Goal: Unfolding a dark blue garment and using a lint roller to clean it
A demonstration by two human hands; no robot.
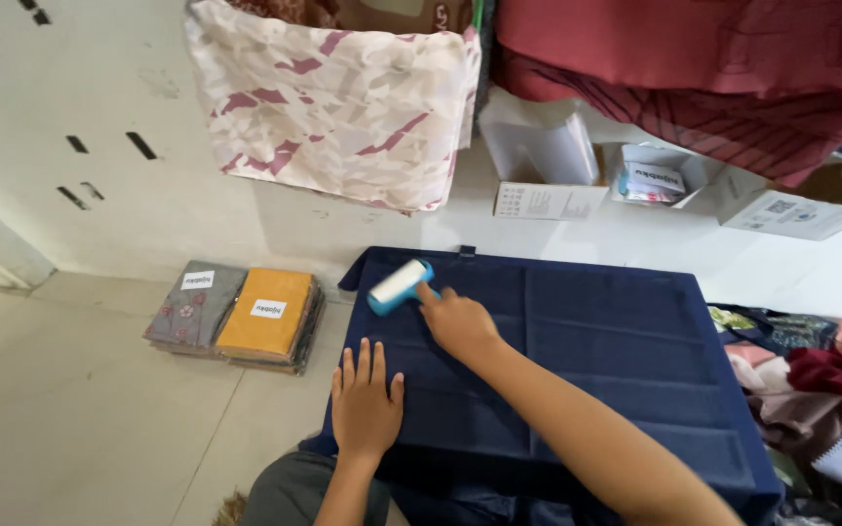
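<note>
lint roller [400,285] in right hand [456,320], left hand [365,400] flat on navy cloth [626,341]

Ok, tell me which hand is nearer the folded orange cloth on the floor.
Left. The left hand lies flat on the navy cloth's near-left edge, beside the orange cloth; the right hand holds the roller farther right.

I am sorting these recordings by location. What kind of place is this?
Probably a home clothing-packing spot: folded navy cloth on a tiled floor, labelled folded fabric packs, open white cardboard boxes.
</note>
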